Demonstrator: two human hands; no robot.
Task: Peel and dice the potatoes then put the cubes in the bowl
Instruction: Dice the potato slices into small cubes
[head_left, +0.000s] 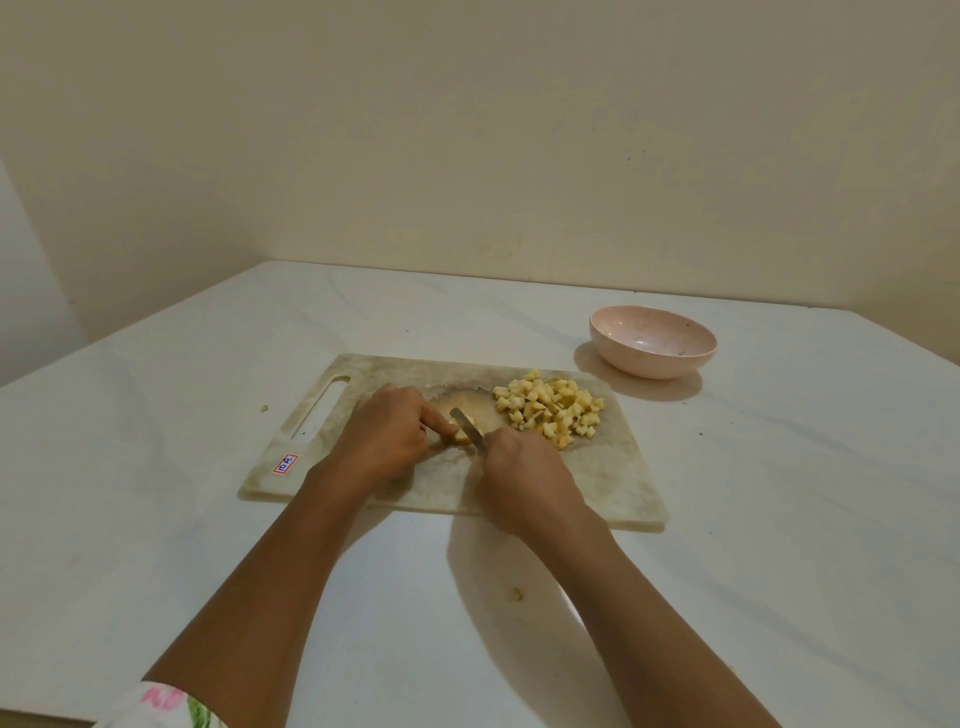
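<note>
1. A pale desk (208, 519) is shown from above, set against a beige wall; everything else rests on it.
2. A worn, stained cutting board (597, 488) lies at the middle of the desk, with its handle slot at the left end.
3. A pink bowl (653, 343) stands on the desk just beyond the board's far right corner. No cubes are seen inside it.
4. The left hand (384, 434) is curled over a small uncut potato piece (462, 438) at the board's middle. Its grip pinches the piece, with the fingertips close to the blade.
5. The right hand (524, 478) is wrapped tightly round the hidden handle of a knife (466, 426), whose blade is set against the piece.
6. A pile of cubes (548, 408) is heaped on the board's right half, near the bowl but apart from it.
7. Risks, as judged: because the piece is so small, it could slip or roll under the blade, and the left fingertips could be nicked. Cubes could also be knocked off the board's right edge by the knife hand.
8. Counted: 1 desk, 1 board, 1 bowl, 2 hands, 1 pile with too many cubes to count, 1 knife, 1 uncut piece, and 2 stray scraps (516, 594) lying on the desk.
</note>
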